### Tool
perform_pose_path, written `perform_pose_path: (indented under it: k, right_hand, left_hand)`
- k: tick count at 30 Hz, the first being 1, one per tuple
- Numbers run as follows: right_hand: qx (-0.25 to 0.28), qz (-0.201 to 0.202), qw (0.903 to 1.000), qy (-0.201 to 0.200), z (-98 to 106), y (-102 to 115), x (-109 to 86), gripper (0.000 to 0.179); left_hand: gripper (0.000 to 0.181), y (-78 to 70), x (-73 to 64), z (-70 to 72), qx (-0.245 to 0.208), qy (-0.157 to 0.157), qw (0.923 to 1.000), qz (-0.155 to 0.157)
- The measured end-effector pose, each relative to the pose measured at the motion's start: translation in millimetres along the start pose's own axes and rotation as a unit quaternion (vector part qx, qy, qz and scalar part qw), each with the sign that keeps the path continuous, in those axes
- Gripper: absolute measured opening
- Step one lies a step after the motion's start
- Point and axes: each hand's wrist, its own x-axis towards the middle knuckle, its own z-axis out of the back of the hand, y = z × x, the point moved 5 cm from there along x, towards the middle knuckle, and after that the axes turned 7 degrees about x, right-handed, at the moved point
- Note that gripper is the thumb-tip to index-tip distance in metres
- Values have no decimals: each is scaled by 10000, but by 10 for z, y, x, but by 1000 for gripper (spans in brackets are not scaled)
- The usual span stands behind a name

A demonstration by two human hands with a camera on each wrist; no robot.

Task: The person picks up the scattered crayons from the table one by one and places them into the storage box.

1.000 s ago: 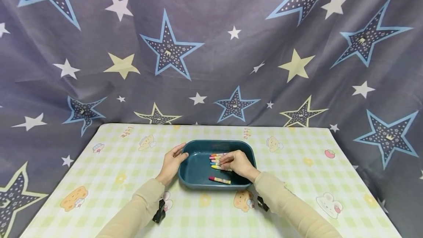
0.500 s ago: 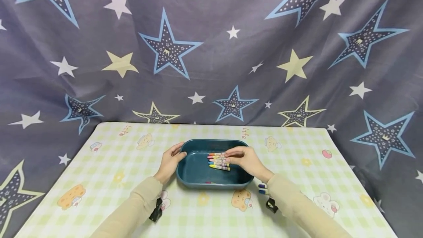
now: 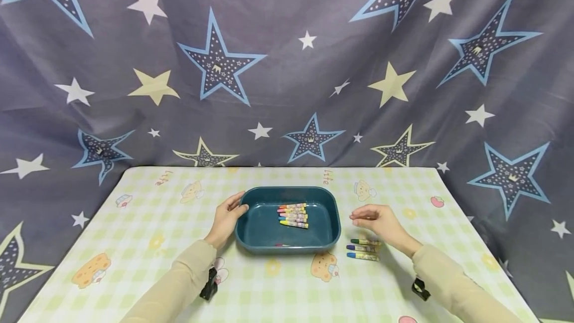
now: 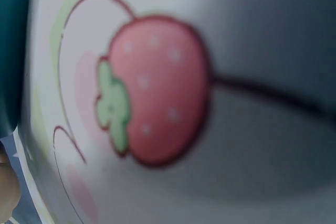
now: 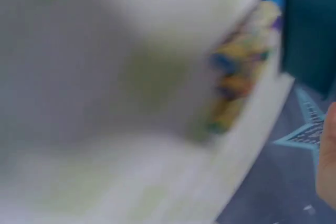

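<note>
In the head view a dark teal tray [image 3: 252, 236] stands on the table. My left hand [image 3: 226, 218] grips its left rim, thumb over the edge and fingers along the outer wall. Several crayons [image 3: 293, 216] lie side by side in the tray, with orange, pink, blue and yellow tips. A sliver of a dark red crayon [image 3: 281, 245] shows behind the near wall. To the right of the tray, my right hand [image 3: 381, 221] hovers with loosely bent fingers and nothing visible in them. Below it lie a green crayon [image 3: 360, 241], a dark violet-blue crayon [image 3: 358, 248] and a blue crayon [image 3: 360, 256].
A green-checked tablecloth [image 3: 179, 243] with cartoon prints covers the table. A grey curtain with stars [image 3: 278, 88] hangs behind and at the sides. The left wrist view is mostly tablecloth; in the right wrist view, blurred crayons [image 5: 236, 77] lie near the tray wall [image 5: 310, 30].
My right hand has left the crayons in the tray and moved right, out over the table, uncovering the crayons there. My left hand stays at the rim. The head view has shifted slightly.
</note>
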Motion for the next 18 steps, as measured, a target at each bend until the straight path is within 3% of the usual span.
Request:
perform_pose_path:
  k: [10, 14, 18]
  right_hand:
    - [-88, -495, 9985, 207, 235, -469, -226, 25]
    - [-16, -530, 9972, 533, 201, -543, -274, 26]
    - [-142, -480, 9969, 601, 166, -550, -308, 23]
  left_hand:
    - [46, 8, 1, 6, -83, 22, 9999, 59]
    - [46, 5, -8, 2, -81, 23, 10000, 16]
    - [47, 10, 3, -6, -92, -8, 10000, -4]
